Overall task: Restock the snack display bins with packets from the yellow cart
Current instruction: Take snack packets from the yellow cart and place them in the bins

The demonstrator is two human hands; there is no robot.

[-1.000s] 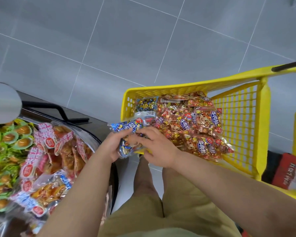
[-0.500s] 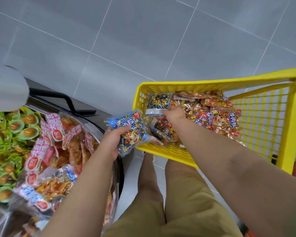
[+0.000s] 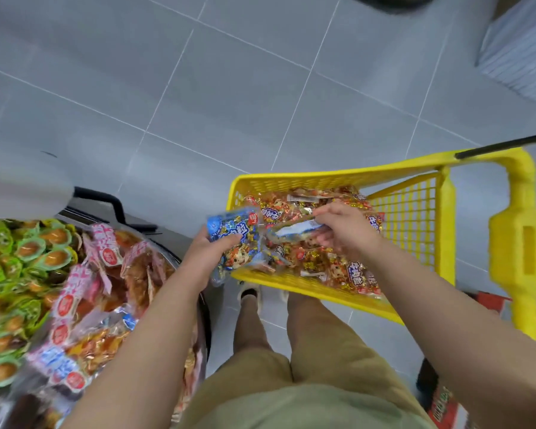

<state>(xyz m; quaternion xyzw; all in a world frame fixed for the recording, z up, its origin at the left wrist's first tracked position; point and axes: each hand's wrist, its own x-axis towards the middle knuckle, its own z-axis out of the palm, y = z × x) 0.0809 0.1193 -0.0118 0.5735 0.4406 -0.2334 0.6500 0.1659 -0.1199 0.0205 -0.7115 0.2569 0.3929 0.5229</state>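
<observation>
Far left on the display, green-wrapped round snacks point(image 3: 22, 267) lie heaped together. Just beside them, a dark-rimmed round display bin point(image 3: 205, 308) holds clear packets with pink-and-red labels point(image 3: 102, 258) over orange-brown contents. A black metal bracket point(image 3: 107, 198) shows behind the bin, against the grey tiled floor point(image 3: 229, 88).

The left hand point(image 3: 203, 261) is raised between the bin and the cart. Its grip is wrapped round a blue cartoon-printed snack packet point(image 3: 234, 243), thumb across the front, and the packet hangs over the cart's near left corner.

To the right, the right hand point(image 3: 344, 233) hovers over the cart's load. Its grip pinches one end of a blurred blue-and-white packet point(image 3: 294, 232), whose other end reaches toward the blue packet; whether the two touch cannot be told.

Beneath both, the yellow plastic mesh cart point(image 3: 322, 179) is heaped with red-and-gold snack packets point(image 3: 350, 270). A thin black bar point(image 3: 505, 144) runs along the cart's far right top edge. At lower right a red printed carton point(image 3: 443, 404) sits on the floor.
</observation>
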